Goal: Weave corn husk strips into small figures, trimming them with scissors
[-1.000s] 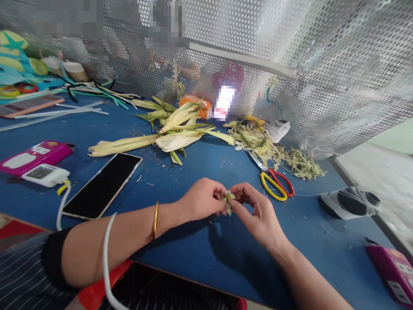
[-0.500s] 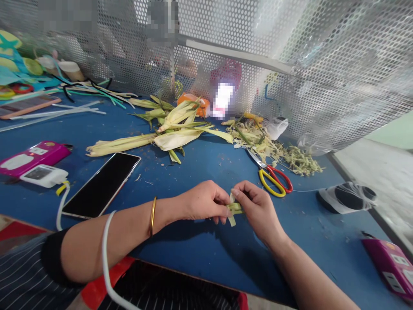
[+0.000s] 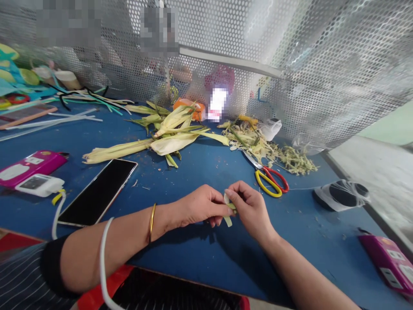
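My left hand (image 3: 204, 206) pinches pale green corn husk strips (image 3: 228, 221) over the front middle of the blue table. Against it, my right hand (image 3: 250, 209) is closed on the same strips, thumb and forefinger at their upper end. A short end hangs below the fingers; most of the folded piece is hidden. Beyond the hands lies a pile of corn husks (image 3: 174, 142). Scissors (image 3: 271, 178) with one yellow and one red handle rest just past my right hand, blades pointing away to the left.
A black phone (image 3: 100, 191) and a magenta power strip (image 3: 35, 168) with a white plug lie left. Husk scraps (image 3: 267, 146) sit at the back right. A thread spool (image 3: 342, 195) and another magenta strip (image 3: 387, 262) are right. A perforated metal screen (image 3: 226, 38) stands behind.
The view has shifted slightly. Both hands stay together on the husk strips, and the right fingers now cover more of the piece on its right side.
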Available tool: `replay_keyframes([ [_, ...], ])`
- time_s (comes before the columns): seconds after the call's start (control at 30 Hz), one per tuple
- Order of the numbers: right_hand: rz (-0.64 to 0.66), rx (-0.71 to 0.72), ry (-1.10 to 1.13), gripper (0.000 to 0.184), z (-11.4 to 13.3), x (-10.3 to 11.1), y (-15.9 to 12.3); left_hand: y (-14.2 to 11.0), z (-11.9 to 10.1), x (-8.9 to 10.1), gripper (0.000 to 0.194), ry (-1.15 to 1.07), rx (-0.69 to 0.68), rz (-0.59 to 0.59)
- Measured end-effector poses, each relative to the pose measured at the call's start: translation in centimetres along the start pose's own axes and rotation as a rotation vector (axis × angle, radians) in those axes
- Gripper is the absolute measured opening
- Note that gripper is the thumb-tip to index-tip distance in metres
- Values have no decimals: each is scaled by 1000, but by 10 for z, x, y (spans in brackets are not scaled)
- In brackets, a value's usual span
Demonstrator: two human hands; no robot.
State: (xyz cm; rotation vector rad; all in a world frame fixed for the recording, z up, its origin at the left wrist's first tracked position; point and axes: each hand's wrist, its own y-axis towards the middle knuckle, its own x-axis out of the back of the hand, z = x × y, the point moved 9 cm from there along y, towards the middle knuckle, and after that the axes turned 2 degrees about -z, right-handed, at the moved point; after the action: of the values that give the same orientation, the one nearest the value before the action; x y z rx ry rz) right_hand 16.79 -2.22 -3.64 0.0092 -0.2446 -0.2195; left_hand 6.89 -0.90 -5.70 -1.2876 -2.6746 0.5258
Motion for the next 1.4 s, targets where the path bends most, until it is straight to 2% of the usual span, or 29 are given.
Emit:
replay_keyframes([
  [0.2,-20,21,0,31,4,10,4,0,-5,21,19,-147,7,-184],
  [0.3,9,44,-94,29,1,7,3,0,-4,22,20,-158,33,-191],
  [0.4,-45,109,-227,26,4,10,1,0,-3,21,22,-162,48,-177],
  [0.47,-160,266,-373,21,20,19,-4,0,-1,23,22,-203,53,-200],
  [0.53,-292,555,-549,12,50,22,-18,1,1,26,23,-263,41,-234],
  [0.57,-316,717,-635,10,64,17,-28,1,1,29,24,-292,29,-256],
  [0.6,-290,864,-708,12,74,7,-37,2,1,31,25,-316,13,-280],
  [0.67,-129,1049,-865,18,78,-19,-50,1,1,35,25,-357,-17,-319],
  [0.73,2,1134,-1039,26,72,-41,-58,1,2,35,23,-387,-28,-336],
  [0.77,28,1160,-1110,29,69,-49,-60,0,2,34,22,-398,-26,-333],
  [0.87,22,1215,-1190,33,66,-58,-66,-1,3,30,21,-413,-8,-314],
  [1.1,-129,1192,-1180,28,76,-49,-66,0,1,28,21,-424,-39,-320],
  [1.23,-150,1190,-1173,26,74,-48,-66,0,0,28,25,-420,-44,-304],
  [1.4,-223,1078,-1087,21,74,-30,-59,1,-4,18,34,-444,9,-90],
])
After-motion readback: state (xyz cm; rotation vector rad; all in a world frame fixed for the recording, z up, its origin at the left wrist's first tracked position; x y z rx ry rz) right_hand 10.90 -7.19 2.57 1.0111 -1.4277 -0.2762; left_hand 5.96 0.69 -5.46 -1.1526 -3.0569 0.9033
